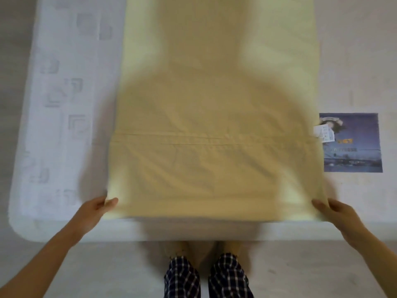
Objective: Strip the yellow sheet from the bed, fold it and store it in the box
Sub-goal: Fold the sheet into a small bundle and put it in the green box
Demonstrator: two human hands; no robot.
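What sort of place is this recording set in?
Likely a bedroom: a white mattress with a printed label lies under a yellow sheet, whose near corners the left hand and right hand hold.

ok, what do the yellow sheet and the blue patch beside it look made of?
Yellow sheet: thin woven cloth, probably cotton, matte; it shows soft creases and a stitched seam. Blue patch: printed fabric or paper, flat, matte; too blurred to tell which.
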